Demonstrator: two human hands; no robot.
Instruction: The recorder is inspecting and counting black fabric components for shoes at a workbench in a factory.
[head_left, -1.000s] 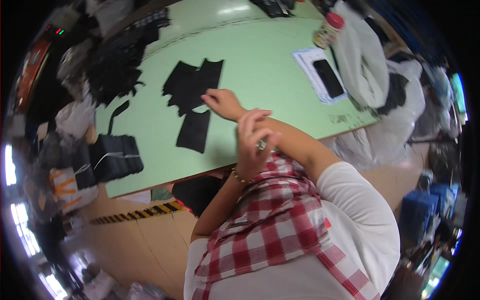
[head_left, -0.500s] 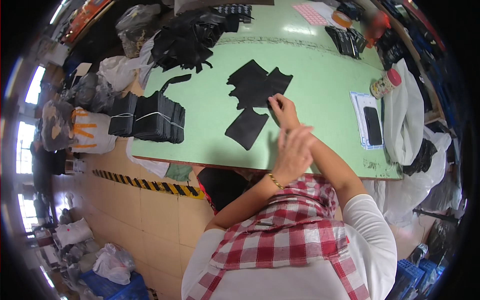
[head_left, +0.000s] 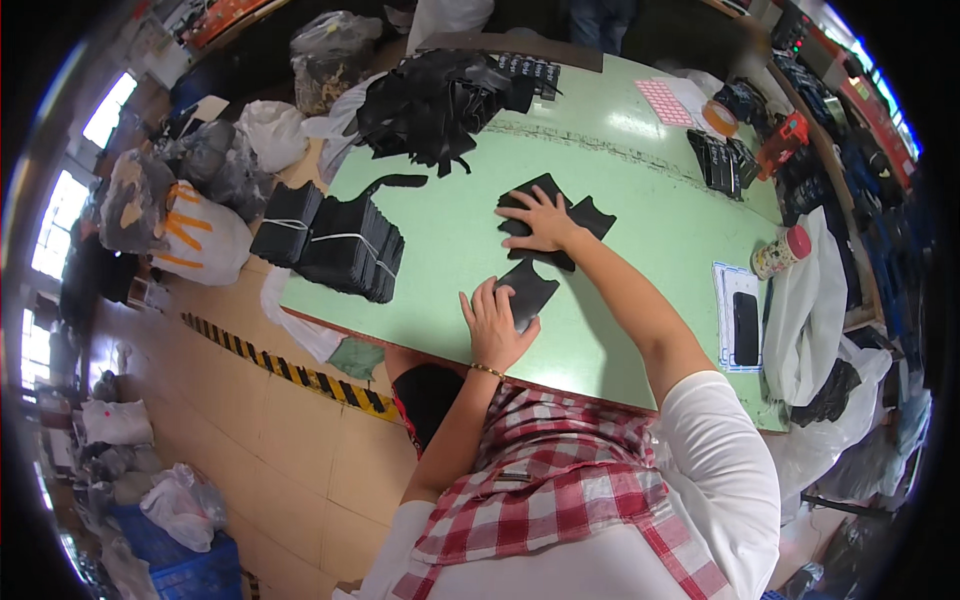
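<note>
Where the green table (head_left: 660, 225) comes nearest the red-and-white checked apron (head_left: 545, 490), one small black piece (head_left: 532, 288) of flat sheet material lies, notched along its far edge. Left hand (head_left: 492, 325), back upward: fingers apart and slightly bent, resting over the left side of that piece; no grip shows. One yellowish bracelet (head_left: 487, 371) at its wrist.

Farther from the apron, one larger black shape (head_left: 592, 218), irregular in outline; whether it is one layer or several cannot be told. Right hand (head_left: 543, 222), back upward: fingers spread wide and laid across its left part, closed on nothing.

To the left: two stacks of black pieces, the larger stack (head_left: 350, 250) and the smaller stack (head_left: 285, 222) just beside it, each bound with white cord; one curved black strip (head_left: 397, 182), near the larger stack; beyond, one heap of black scraps (head_left: 425, 105).

To the right: one dark phone (head_left: 745, 330) on a blue-bordered white sheet (head_left: 723, 305); one red-lidded container (head_left: 780, 253), near the sheet.
</note>
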